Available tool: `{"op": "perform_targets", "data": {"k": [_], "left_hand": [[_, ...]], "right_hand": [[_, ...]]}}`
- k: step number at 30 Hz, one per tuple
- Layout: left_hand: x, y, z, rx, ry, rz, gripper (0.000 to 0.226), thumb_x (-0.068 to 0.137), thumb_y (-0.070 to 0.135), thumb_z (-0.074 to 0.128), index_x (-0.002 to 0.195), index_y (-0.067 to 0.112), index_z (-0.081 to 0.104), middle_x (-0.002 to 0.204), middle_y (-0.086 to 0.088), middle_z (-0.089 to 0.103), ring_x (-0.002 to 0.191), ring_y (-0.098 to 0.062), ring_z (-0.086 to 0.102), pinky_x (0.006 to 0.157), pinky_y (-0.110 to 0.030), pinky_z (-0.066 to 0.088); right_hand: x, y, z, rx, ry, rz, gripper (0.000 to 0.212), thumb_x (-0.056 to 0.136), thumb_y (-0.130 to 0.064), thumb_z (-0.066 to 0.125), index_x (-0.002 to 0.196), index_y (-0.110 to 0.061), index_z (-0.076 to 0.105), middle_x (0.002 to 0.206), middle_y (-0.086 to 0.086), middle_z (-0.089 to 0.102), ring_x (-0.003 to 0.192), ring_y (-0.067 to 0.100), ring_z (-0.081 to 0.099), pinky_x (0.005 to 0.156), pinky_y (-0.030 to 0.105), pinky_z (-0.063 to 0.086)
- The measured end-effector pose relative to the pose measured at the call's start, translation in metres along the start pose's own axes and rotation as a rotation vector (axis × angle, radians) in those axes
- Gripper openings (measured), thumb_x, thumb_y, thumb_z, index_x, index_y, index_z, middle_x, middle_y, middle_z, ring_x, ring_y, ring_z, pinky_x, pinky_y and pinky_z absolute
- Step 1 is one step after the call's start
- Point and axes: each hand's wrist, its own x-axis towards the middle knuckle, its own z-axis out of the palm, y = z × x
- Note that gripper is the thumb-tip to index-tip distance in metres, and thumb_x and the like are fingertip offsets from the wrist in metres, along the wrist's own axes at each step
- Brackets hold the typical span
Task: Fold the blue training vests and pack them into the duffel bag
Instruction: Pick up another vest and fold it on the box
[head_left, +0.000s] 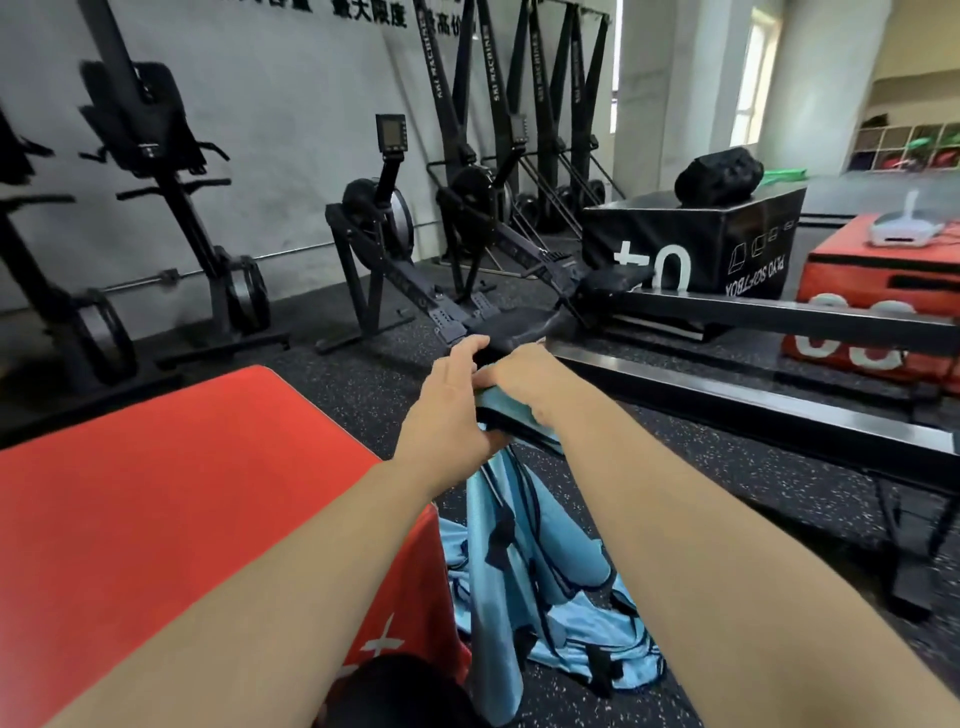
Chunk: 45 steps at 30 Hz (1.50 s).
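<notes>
Head view: both bare forearms reach straight forward and the hands meet at the middle of the frame. The left hand (449, 402) has its thumb raised and its fingers curled under a bunched edge of a blue vest (524, 551), gripping it. The right hand (522, 376) is turned knuckles up just beside the left, fingers folded over the same edge, also gripping. The blue cloth with dark trim hangs from the hands and pools in a crumpled heap on the speckled black floor (675, 467); whether the heap is one vest or several cannot be told. To the left, touching the cloth, stands a red padded box (156, 493). To the right runs the long rail of a rowing machine (753, 415). Well beyond it, a black duffel bag (719, 175) sits on top of a black soft box (727, 244).
</notes>
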Motion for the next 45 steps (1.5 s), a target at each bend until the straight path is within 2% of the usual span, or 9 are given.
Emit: {"op": "perform_targets", "data": {"k": [4, 10, 17, 22, 28, 32, 36, 40, 45], "left_hand": [[0.006, 0.003, 0.002, 0.021, 0.006, -0.035, 0.062, 0.082, 0.008, 0.059, 0.132, 0.037, 0.036, 0.126, 0.003, 0.052, 0.112, -0.022, 0.053, 0.088, -0.045, 0.048], [0.021, 0.0, -0.01, -0.221, 0.067, -0.221, 0.022, 0.083, 0.003, 0.051, 0.094, 0.017, 0.065, 0.09, -0.004, 0.067, 0.084, -0.02, 0.057, 0.077, -0.036, 0.048], [0.035, -0.011, -0.021, -0.42, -0.037, -0.455, 0.026, 0.1, 0.022, 0.047, 0.09, 0.004, 0.063, 0.097, -0.026, 0.066, 0.083, -0.026, 0.057, 0.083, -0.059, 0.051], [0.034, -0.003, -0.023, -0.644, -0.05, -0.602, 0.024, 0.104, 0.016, 0.042, 0.095, 0.012, 0.064, 0.092, -0.009, 0.069, 0.079, -0.02, 0.064, 0.065, -0.032, 0.054], [0.036, 0.003, -0.03, -0.781, -0.033, -0.731, 0.02, 0.095, 0.01, 0.04, 0.1, 0.009, 0.06, 0.084, -0.01, 0.064, 0.069, -0.021, 0.06, 0.062, -0.032, 0.053], [0.037, -0.006, -0.037, -0.519, 0.007, -0.528, 0.048, 0.083, 0.005, 0.048, 0.127, 0.022, 0.043, 0.111, -0.011, 0.062, 0.087, -0.022, 0.062, 0.071, -0.037, 0.057], [0.036, -0.01, -0.048, -0.126, -0.019, -0.081, 0.081, 0.077, -0.008, 0.051, 0.135, 0.044, 0.029, 0.104, 0.003, 0.051, 0.082, -0.015, 0.055, 0.065, -0.029, 0.045], [0.036, -0.006, -0.056, 0.388, -0.026, 0.173, 0.07, 0.081, 0.002, 0.059, 0.132, 0.044, 0.035, 0.13, 0.009, 0.045, 0.09, -0.02, 0.055, 0.077, -0.037, 0.048], [0.04, -0.003, -0.054, 0.699, -0.129, 0.392, 0.033, 0.082, 0.011, 0.057, 0.11, 0.026, 0.064, 0.118, 0.005, 0.058, 0.107, -0.021, 0.054, 0.092, -0.036, 0.039]], "right_hand": [[-0.002, -0.005, -0.002, 0.103, -0.024, 0.076, 0.01, 0.093, -0.013, 0.055, 0.083, -0.009, 0.055, 0.081, 0.01, 0.056, 0.07, 0.022, 0.052, 0.063, 0.028, 0.042], [-0.001, 0.004, -0.008, 0.249, -0.118, 0.063, 0.013, 0.088, -0.006, 0.052, 0.079, -0.013, 0.058, 0.085, 0.007, 0.065, 0.084, 0.024, 0.063, 0.075, 0.032, 0.047], [0.009, 0.021, -0.004, -0.135, -0.036, -0.242, 0.023, 0.076, -0.017, 0.074, 0.091, -0.013, 0.058, 0.084, 0.001, 0.055, 0.074, 0.014, 0.048, 0.067, 0.028, 0.038], [0.008, 0.021, -0.002, -0.117, -0.114, -0.329, 0.019, 0.092, -0.014, 0.062, 0.078, -0.005, 0.053, 0.066, 0.003, 0.037, 0.059, 0.013, 0.032, 0.046, 0.019, 0.025], [0.011, 0.022, -0.001, -0.076, -0.076, -0.238, 0.03, 0.095, -0.014, 0.054, 0.066, -0.012, 0.053, 0.061, 0.0, 0.041, 0.054, 0.011, 0.034, 0.044, 0.021, 0.025], [0.009, 0.021, -0.002, -0.069, -0.129, -0.193, 0.024, 0.096, -0.018, 0.054, 0.074, -0.011, 0.054, 0.068, 0.003, 0.044, 0.059, 0.013, 0.035, 0.053, 0.028, 0.026], [0.012, 0.023, -0.002, -0.084, -0.178, -0.137, 0.018, 0.094, -0.02, 0.054, 0.078, -0.014, 0.049, 0.079, 0.009, 0.04, 0.071, 0.019, 0.034, 0.061, 0.031, 0.023], [0.013, 0.025, -0.004, -0.129, -0.216, -0.117, 0.018, 0.097, -0.019, 0.051, 0.079, -0.014, 0.048, 0.077, 0.005, 0.04, 0.072, 0.02, 0.036, 0.057, 0.033, 0.025], [0.018, 0.03, -0.001, -0.076, -0.212, -0.081, 0.03, 0.095, -0.022, 0.054, 0.066, -0.019, 0.045, 0.065, 0.0, 0.032, 0.059, 0.014, 0.028, 0.055, 0.032, 0.018]]}}
